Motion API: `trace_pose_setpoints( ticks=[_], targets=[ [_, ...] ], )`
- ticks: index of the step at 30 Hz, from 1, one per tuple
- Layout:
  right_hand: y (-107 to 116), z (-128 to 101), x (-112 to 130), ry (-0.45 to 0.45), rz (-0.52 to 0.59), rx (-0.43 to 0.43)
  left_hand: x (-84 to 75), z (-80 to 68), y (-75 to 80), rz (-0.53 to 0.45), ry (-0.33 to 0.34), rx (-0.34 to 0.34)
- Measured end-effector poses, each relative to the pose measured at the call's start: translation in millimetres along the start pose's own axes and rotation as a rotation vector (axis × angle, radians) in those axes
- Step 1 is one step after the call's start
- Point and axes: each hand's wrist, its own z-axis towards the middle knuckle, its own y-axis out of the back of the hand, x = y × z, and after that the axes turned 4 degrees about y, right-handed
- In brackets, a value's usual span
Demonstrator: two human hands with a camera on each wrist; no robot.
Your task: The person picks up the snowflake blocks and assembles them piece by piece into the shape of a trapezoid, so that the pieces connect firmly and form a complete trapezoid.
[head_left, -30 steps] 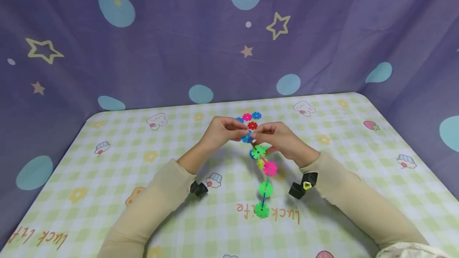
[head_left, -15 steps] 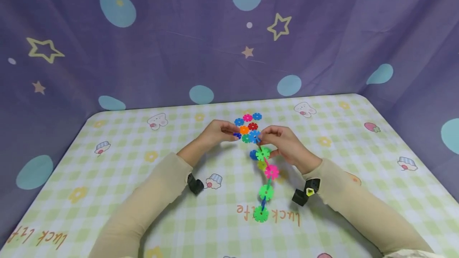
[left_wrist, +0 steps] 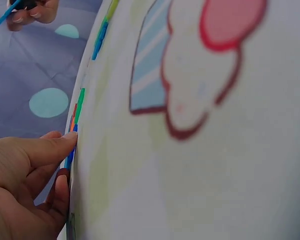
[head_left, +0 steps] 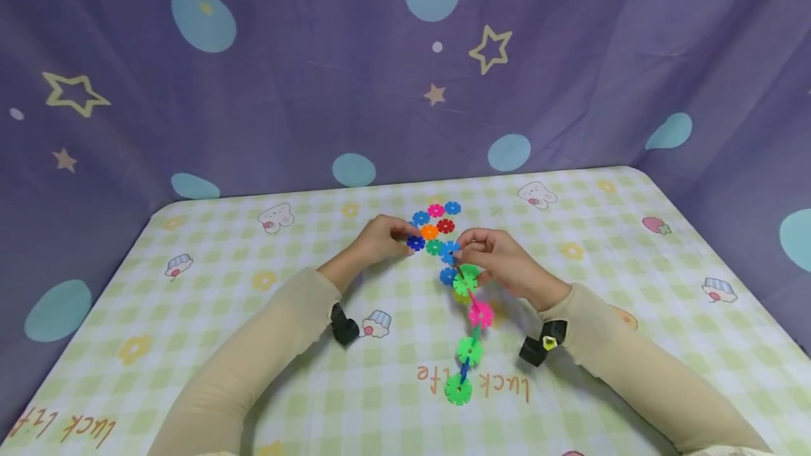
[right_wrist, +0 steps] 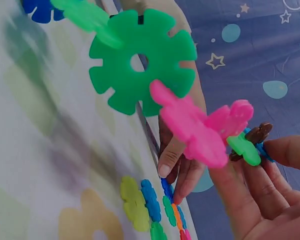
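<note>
A chain of plastic snowflake discs (head_left: 470, 333) hangs from my right hand (head_left: 500, 259) down to the checked tablecloth (head_left: 253, 343); its links are green, pink and blue. My right hand pinches its top end by a blue disc (head_left: 451, 250). In the right wrist view a green disc (right_wrist: 140, 62) and a pink disc (right_wrist: 200, 130) of the chain fill the frame. My left hand (head_left: 383, 239) pinches the edge of a dark blue disc (head_left: 415, 243) lying flat on the cloth. In the left wrist view my left fingertips (left_wrist: 65, 137) meet that disc's edge.
Several loose discs (head_left: 437, 220), blue, pink, red, orange and green, lie in a cluster just beyond both hands. Another blue disc (head_left: 448, 275) lies by the chain's top. Purple patterned cloth (head_left: 317, 76) walls the table's back and sides.
My hands came apart. The left hand carried the dark blue disc left and down onto the cloth beside the cluster. The right hand stayed, and the chain swung slightly.
</note>
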Motion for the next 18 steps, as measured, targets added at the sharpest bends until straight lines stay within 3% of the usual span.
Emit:
trace_pose_setpoints(
  ticks=[9,18],
  targets=[
    [-0.9,0.6,0.0,0.028,-0.078,-0.013,-2.0,-1.5,-1.6,0.036,-0.003,-0.015],
    [0.2,-0.4,-2.7,0.022,-0.059,-0.050,-4.4,-6.2,0.1,0.018,-0.021,-0.008]
  ],
)
